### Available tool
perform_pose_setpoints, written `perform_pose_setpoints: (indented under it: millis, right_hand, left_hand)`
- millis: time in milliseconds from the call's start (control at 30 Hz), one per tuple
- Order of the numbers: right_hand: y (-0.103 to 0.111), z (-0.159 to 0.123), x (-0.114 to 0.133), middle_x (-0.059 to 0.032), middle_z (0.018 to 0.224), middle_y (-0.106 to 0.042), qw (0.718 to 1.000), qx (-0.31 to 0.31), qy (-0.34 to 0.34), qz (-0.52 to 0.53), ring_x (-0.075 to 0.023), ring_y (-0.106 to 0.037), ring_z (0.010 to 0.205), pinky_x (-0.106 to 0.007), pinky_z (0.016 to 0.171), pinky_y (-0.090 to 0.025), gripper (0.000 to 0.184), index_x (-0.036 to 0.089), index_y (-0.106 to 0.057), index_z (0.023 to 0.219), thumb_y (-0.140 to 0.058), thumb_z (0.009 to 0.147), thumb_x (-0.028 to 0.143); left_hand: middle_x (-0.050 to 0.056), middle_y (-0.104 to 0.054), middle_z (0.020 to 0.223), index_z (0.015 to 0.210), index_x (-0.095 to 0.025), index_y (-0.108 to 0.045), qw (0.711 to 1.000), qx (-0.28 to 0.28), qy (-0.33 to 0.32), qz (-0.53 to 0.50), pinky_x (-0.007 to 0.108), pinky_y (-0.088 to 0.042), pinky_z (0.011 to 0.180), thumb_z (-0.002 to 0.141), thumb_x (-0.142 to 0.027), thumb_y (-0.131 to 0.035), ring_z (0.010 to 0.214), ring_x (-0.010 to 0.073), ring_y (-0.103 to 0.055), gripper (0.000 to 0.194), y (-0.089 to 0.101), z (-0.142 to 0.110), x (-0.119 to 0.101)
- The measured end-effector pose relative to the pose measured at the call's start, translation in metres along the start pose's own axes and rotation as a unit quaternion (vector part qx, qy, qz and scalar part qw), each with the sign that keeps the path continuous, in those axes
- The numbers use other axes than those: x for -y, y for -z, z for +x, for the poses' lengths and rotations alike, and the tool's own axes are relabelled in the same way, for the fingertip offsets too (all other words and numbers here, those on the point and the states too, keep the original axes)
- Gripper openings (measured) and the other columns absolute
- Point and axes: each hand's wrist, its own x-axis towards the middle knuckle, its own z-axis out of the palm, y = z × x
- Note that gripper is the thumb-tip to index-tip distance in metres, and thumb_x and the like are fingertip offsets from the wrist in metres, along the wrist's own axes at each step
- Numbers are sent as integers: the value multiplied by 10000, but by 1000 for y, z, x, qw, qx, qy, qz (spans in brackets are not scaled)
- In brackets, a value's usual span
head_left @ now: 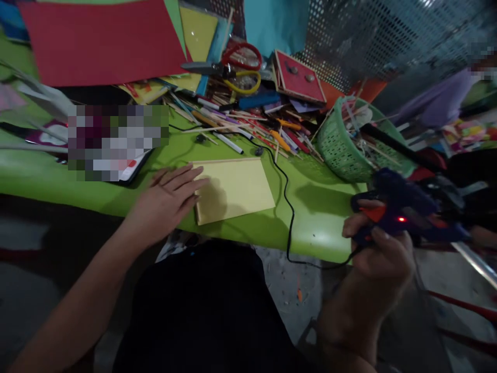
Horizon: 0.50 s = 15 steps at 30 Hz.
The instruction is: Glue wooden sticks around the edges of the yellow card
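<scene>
My left hand (pixel 169 197) lies flat on the left edge of a pale yellow sheet of paper (pixel 236 189) on the green table (pixel 310 207), fingers stretched out. My right hand (pixel 378 248) is closed round the grip of a dark blue glue gun (pixel 404 207) with an orange trigger and a small red light lit. The gun is held off the table's right end. Its black cord (pixel 287 207) runs across the table and over the front edge.
A green basket (pixel 341 147) with sticks stands at the right. A heap of pens, sticks and markers (pixel 248 124) lies behind the yellow sheet. Scissors (pixel 229 67) and a red sheet (pixel 104 41) lie at the back. A phone-like object (pixel 132 171) sits left.
</scene>
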Motion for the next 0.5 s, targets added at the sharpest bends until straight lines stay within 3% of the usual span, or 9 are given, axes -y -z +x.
perform_pose_setpoints:
  millis: [67,167,267,400,500]
  right_hand:
    - [-7,7,-4,-53,629,-568,998,42,-19,45,-242,-484,537,-429,576,-330,293,259,-757,888,-654,651,396]
    - [-12,11,-8,-76,620,-604,994,80,-28,63,-256,-507,545,-438,579,-328,157,282,-751,800,-706,694,389]
    - [-14,12,-9,-92,616,-609,995,79,-29,56,-273,-499,559,-455,591,-318,160,302,-786,826,-723,702,381]
    - [-18,15,-8,-96,652,-607,996,71,-44,34,-299,-503,588,-477,620,-327,188,336,-804,865,-722,707,396]
    - [-22,15,-12,-93,652,-608,996,82,-27,31,-302,-506,597,-479,611,-344,172,333,-797,854,-693,728,386]
  left_hand:
    - [73,-600,1570,1394,-250,-653,1000,-6,-11,15,499,-329,1264,1074,-291,-427,1477,248,-530,394,-6,17,4]
    - [53,-607,1565,1371,-300,-675,999,12,-16,47,564,-293,1276,1077,-263,-431,1465,259,-542,384,-13,32,9]
    - [64,-625,1545,1325,-310,-710,998,14,-26,47,586,-266,1288,1078,-275,-451,1451,262,-561,360,-16,29,14]
    - [49,-581,1590,1380,-330,-690,999,-6,-22,38,534,-280,1299,1060,-228,-462,1494,228,-518,406,-18,20,24]
    - [33,-563,1605,1389,-365,-689,1000,1,-9,25,565,-265,1302,1056,-231,-449,1521,243,-487,432,-21,28,34]
